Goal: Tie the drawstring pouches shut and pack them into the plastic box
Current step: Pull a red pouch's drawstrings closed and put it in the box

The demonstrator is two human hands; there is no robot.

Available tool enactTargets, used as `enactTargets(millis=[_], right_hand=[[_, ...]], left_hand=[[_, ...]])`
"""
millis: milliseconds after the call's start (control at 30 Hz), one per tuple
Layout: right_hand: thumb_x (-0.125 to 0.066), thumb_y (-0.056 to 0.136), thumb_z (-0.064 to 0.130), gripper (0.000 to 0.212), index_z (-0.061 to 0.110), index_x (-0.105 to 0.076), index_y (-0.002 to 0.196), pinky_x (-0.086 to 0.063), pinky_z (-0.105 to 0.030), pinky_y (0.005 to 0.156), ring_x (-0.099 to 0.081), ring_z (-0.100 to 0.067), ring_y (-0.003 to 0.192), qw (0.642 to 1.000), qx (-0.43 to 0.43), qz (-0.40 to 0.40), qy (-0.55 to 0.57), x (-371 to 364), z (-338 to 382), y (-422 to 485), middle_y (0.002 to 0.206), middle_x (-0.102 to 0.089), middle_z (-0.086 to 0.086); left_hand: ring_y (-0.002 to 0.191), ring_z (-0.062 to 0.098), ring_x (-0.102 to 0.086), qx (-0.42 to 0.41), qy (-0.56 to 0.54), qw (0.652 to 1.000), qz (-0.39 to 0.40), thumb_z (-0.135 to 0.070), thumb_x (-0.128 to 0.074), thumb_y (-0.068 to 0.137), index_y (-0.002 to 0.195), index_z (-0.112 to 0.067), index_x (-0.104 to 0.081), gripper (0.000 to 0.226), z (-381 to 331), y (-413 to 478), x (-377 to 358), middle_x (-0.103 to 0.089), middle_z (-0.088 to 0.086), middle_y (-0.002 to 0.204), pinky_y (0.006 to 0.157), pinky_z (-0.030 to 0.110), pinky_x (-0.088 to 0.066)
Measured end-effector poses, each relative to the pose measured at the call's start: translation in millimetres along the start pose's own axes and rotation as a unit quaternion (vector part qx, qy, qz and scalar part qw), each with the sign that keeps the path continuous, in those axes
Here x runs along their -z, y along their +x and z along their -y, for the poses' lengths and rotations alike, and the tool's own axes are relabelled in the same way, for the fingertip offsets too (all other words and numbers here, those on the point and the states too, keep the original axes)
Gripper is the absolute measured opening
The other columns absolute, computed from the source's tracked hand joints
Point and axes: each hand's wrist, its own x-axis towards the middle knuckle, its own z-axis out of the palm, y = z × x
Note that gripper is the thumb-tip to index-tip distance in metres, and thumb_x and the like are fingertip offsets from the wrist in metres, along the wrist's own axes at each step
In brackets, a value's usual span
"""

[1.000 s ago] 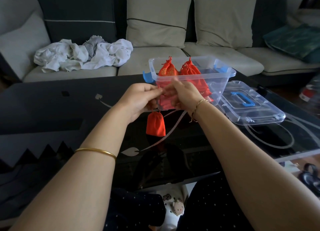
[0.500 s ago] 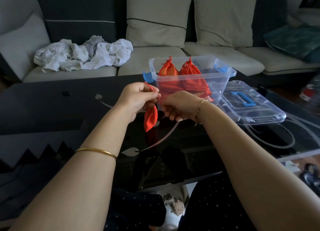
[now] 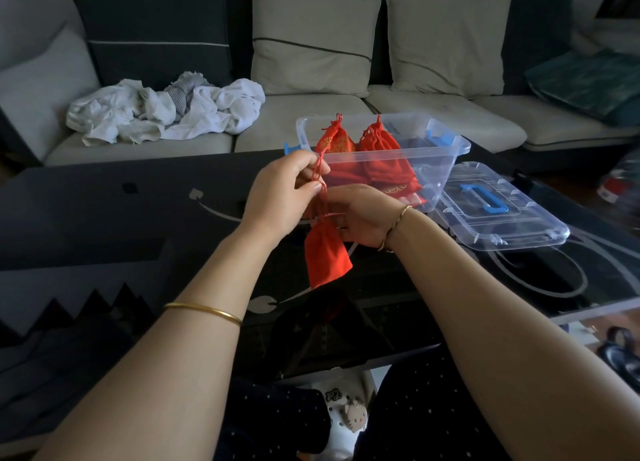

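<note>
A small red drawstring pouch [image 3: 325, 256] hangs in the air above the black glass table [image 3: 138, 211], just in front of the clear plastic box [image 3: 450, 156]. My left hand [image 3: 284, 197] pinches its red cord and holds it up. Lower and to the right, my right hand [image 3: 360, 218] holds the cord at the pouch's gathered neck. Inside the box lie several red pouches [image 3: 377, 149] with gold print, two of them standing with tied tops.
The box's clear lid [image 3: 498, 208] with a blue handle lies flat on the table right of the box. Behind the table stands a sofa with cushions and a heap of white cloth [image 3: 166, 111]. The table's right edge runs close to the lid.
The pouch swung up and sideways between my hands, then dropped to hang straight again. My left hand rose with the cord while my right hand moved lower to the pouch's neck.
</note>
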Motion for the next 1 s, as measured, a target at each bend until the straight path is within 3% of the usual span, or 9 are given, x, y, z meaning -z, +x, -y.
enactTargets(millis=[200,300,433,533,600,733,800,900,1000], right_hand=[[-0.045,0.096,0.017,0.024,0.009,-0.064,0.084,-0.045,-0.036,0.09,-0.058,-0.024,0.086,1.0,-0.009,0.021,0.021,1.9,-0.4,-1.8,0.08,-0.069,-0.007],[-0.047,0.097,0.022,0.021,0.009,-0.059,0.085,-0.052,-0.034,0.081,-0.063,-0.021,0.078,0.999,0.011,-0.037,-0.003,2.1,0.0,-1.0,0.083,-0.066,-0.008],[-0.052,0.095,0.023,0.025,0.013,-0.058,0.073,-0.052,-0.029,0.071,-0.064,-0.014,0.07,0.986,0.059,-0.151,-0.033,4.5,0.1,0.3,0.075,-0.064,-0.002],[-0.054,0.092,0.021,0.025,0.013,-0.058,0.069,-0.051,-0.022,0.057,-0.063,-0.009,0.056,0.979,0.059,-0.191,0.033,8.0,0.6,0.6,0.068,-0.062,-0.001],[-0.056,0.09,0.022,0.024,0.014,-0.056,0.068,-0.049,-0.022,0.058,-0.062,-0.01,0.055,0.976,0.031,-0.194,0.092,9.2,-0.3,2.5,0.067,-0.062,0.0],[-0.05,0.09,0.022,0.034,0.016,-0.044,0.057,-0.047,-0.026,0.065,-0.063,-0.014,0.065,0.947,-0.041,-0.159,0.277,9.0,-5.4,5.1,0.069,-0.067,-0.003],[-0.046,0.094,0.021,0.039,0.014,-0.04,0.056,-0.048,-0.026,0.065,-0.065,-0.017,0.072,0.914,-0.041,-0.137,0.38,7.1,-7.1,6.1,0.078,-0.069,-0.008],[-0.042,0.099,0.027,0.04,0.011,-0.044,0.062,-0.052,-0.023,0.055,-0.067,-0.019,0.072,0.892,-0.04,-0.132,0.43,2.1,-7.9,8.6,0.079,-0.069,-0.009],[-0.045,0.098,0.03,0.036,0.01,-0.049,0.068,-0.052,-0.019,0.048,-0.064,-0.016,0.066,0.887,-0.051,-0.162,0.429,-0.1,-8.3,10.7,0.073,-0.066,-0.006]], left_hand=[[0.071,0.004,-0.064,0.021,-0.035,0.999,-0.026,-0.001,-0.063,0.082,0.087,-0.023,-0.066,0.023,-0.3,0.7,-1.3,-0.065,-0.011,0.075,0.074,0.022,-0.052],[0.073,0.011,-0.066,0.059,-0.064,0.996,-0.027,-0.003,-0.063,0.083,0.083,-0.019,-0.068,0.017,2.6,0.9,-0.5,-0.067,-0.006,0.074,0.072,0.024,-0.053],[0.081,0.015,-0.068,0.191,-0.148,0.97,-0.015,-0.011,-0.058,0.09,0.081,-0.019,-0.066,0.015,7.1,-0.8,2.1,-0.069,0.001,0.083,0.066,0.025,-0.053],[0.079,0.014,-0.068,0.312,-0.185,0.932,-0.021,-0.019,-0.054,0.094,0.083,-0.018,-0.066,0.016,10.0,-1.2,4.9,-0.069,0.001,0.084,0.067,0.028,-0.055],[0.076,0.015,-0.067,0.373,-0.184,0.909,-0.034,-0.022,-0.053,0.093,0.081,-0.017,-0.066,0.018,10.2,-0.9,5.5,-0.069,0.002,0.083,0.064,0.028,-0.053],[0.072,0.014,-0.06,0.424,-0.117,0.896,-0.057,-0.02,-0.047,0.091,0.066,-0.013,-0.056,0.028,8.8,1.4,2.6,-0.066,0.002,0.08,0.061,0.027,-0.046],[0.08,0.014,-0.064,0.437,-0.205,0.872,-0.077,-0.017,-0.045,0.09,0.059,-0.014,-0.049,0.031,8.7,2.2,1.5,-0.07,0.002,0.083,0.069,0.029,-0.048],[0.089,0.017,-0.069,0.396,-0.421,0.811,-0.093,-0.02,-0.043,0.092,0.058,-0.017,-0.042,0.034,8.0,-0.3,-0.6,-0.074,0.005,0.085,0.084,0.033,-0.047],[0.075,0.018,-0.071,0.358,-0.517,0.769,-0.108,-0.023,-0.041,0.097,0.062,-0.016,-0.043,0.035,10.0,-0.1,-3.9,-0.068,0.003,0.064,0.084,0.034,-0.049]])
